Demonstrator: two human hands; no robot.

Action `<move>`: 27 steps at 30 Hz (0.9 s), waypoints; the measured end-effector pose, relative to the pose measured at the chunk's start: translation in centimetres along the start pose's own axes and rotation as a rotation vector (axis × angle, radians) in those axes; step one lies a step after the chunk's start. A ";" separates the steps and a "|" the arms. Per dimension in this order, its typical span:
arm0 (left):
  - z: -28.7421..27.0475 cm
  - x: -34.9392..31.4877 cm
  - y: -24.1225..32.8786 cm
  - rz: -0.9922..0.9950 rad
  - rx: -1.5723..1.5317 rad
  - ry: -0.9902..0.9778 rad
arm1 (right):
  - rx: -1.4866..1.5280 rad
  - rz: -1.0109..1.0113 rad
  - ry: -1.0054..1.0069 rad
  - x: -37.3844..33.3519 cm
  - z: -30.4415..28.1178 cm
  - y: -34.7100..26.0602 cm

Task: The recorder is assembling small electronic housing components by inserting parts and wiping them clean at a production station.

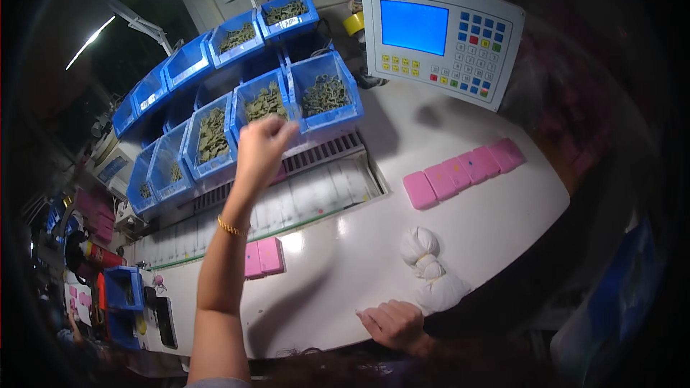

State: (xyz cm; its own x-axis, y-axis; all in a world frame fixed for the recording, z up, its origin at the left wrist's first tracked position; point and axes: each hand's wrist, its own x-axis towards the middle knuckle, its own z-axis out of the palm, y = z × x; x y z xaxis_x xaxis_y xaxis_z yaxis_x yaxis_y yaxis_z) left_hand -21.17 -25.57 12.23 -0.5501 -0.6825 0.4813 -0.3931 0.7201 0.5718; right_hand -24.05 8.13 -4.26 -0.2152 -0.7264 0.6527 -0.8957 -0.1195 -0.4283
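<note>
My left hand [267, 136] is raised at the front lip of a blue bin [236, 111] filled with small dull-green pieces. Its fingers are curled together, and whatever they hold, if anything, is hidden. A gold bracelet [230, 225] circles that wrist. Low at the table's near edge, my right hand [394, 325] rests with its fingers bent under, so their tips are out of sight. Just beyond it lies a knotted white cloth bundle [429, 266]. Two pink boxes [269, 256] sit side by side, partly behind my left forearm.
More blue bins [327, 116] stand in two tiers, several holding green pieces. Below them runs a row of white slots [316, 190]. A row of pink boxes [444, 178] lies at right, beneath a control panel [438, 39] with a blue screen. A phone [166, 322] lies at left.
</note>
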 end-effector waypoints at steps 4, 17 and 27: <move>-2.7 14.4 0.7 0.117 0.361 0.337 | 0.004 -0.033 -0.069 -0.6 -0.7 -0.5; -1.6 -3.3 -1.6 -0.066 -0.028 -0.052 | 0.017 0.019 -0.068 0.0 -1.1 -0.2; -9.6 -20.8 -19.8 -0.338 0.333 0.292 | -0.024 0.029 -0.060 -0.8 1.1 -1.2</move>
State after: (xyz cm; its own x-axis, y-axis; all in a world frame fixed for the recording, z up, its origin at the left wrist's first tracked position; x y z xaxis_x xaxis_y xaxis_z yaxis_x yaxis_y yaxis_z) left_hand 5.14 -26.87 -2.74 -0.1446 -0.8545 0.4990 -0.7499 0.4236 0.5081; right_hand -22.40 8.16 -4.97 -0.2183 -0.7688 0.6010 -0.8988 -0.0816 -0.4308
